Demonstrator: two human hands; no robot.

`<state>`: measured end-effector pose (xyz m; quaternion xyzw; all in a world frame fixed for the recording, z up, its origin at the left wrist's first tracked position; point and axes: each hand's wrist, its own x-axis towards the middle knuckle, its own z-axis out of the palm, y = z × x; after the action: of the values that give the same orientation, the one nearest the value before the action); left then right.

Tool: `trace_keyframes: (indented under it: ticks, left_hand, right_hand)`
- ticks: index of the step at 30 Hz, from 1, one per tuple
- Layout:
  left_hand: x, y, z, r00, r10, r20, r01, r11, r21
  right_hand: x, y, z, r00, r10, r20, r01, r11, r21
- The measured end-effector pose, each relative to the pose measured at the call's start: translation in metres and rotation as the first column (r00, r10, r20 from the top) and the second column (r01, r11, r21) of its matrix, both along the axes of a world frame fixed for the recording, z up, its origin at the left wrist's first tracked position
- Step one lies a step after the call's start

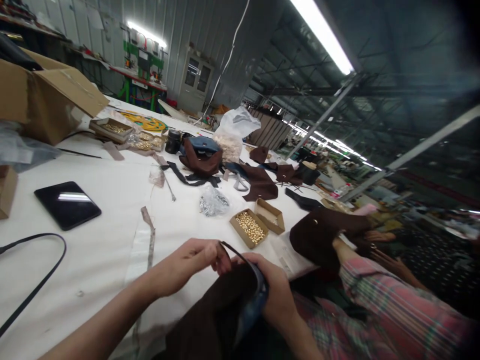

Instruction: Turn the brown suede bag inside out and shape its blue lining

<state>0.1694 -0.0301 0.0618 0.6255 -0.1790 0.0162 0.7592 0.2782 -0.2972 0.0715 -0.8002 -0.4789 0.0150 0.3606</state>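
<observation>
A dark brown bag [217, 305] with a blue side lies below and between my hands, its open edge turned up. My left hand [204, 257] has its fingers curled at the far end of that edge, pinching it; the fingertips are partly hidden. Around the blue side wraps my right hand [275, 282], thumb toward the rim. Just beyond my hands stands a small cardboard box [249, 230] of gold metal pieces, with a second small box [270, 216] against it. A plastic bag of silver pieces [213, 201] lies farther back.
To the right, a co-worker in a plaid sleeve [378, 280] handles a dark brown piece [322, 235]. A black tablet [67, 205] and a black strap [37, 285] lie at left. Brown and blue bags [202, 155] rest farther back, and a large carton [56, 100] stands back left.
</observation>
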Motion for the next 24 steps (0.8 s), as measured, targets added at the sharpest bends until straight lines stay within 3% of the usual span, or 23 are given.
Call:
trace_keyframes:
  ticks: [2, 4, 7, 10, 14, 18, 21, 24]
  left_hand:
    - [0.001, 0.004, 0.000, 0.997, 0.067, -0.026, -0.066, 0.998, 0.016]
    - [0.001, 0.004, 0.000, 0.999, 0.002, -0.042, 0.000, 0.998, 0.064]
    - [0.000, 0.000, -0.001, 0.983, -0.182, 0.011, 0.180, 0.980, 0.082]
    - [-0.002, -0.007, -0.004, 0.986, -0.151, 0.076, 0.144, 0.985, 0.094]
    - [-0.002, -0.015, -0.006, 0.984, -0.157, 0.088, 0.147, 0.983, 0.109]
    - [0.000, -0.019, -0.005, 0.988, -0.153, -0.029, 0.155, 0.968, 0.199]
    - [0.004, -0.022, -0.009, 0.989, -0.064, -0.133, 0.096, 0.964, 0.247]
    - [0.014, -0.023, -0.021, 0.979, 0.078, -0.191, -0.014, 0.949, 0.316]
  right_hand:
    - [-0.013, -0.008, 0.002, 0.991, 0.010, 0.135, -0.024, 0.995, 0.101]
    - [-0.025, -0.013, 0.001, 0.978, -0.032, 0.208, -0.010, 0.979, 0.202]
    - [-0.037, -0.016, -0.009, 0.969, -0.163, 0.183, 0.089, 0.929, 0.358]
    - [-0.039, -0.015, -0.024, 0.971, -0.221, 0.087, 0.160, 0.881, 0.445]
    - [-0.029, -0.026, -0.044, 0.975, -0.224, -0.003, 0.204, 0.882, 0.425]
    - [-0.010, -0.048, -0.065, 0.976, -0.197, 0.091, 0.151, 0.919, 0.365]
    - [0.003, -0.052, -0.082, 0.943, -0.321, 0.081, 0.272, 0.891, 0.364]
    - [0.013, -0.037, -0.091, 0.909, -0.416, -0.032, 0.402, 0.850, 0.340]
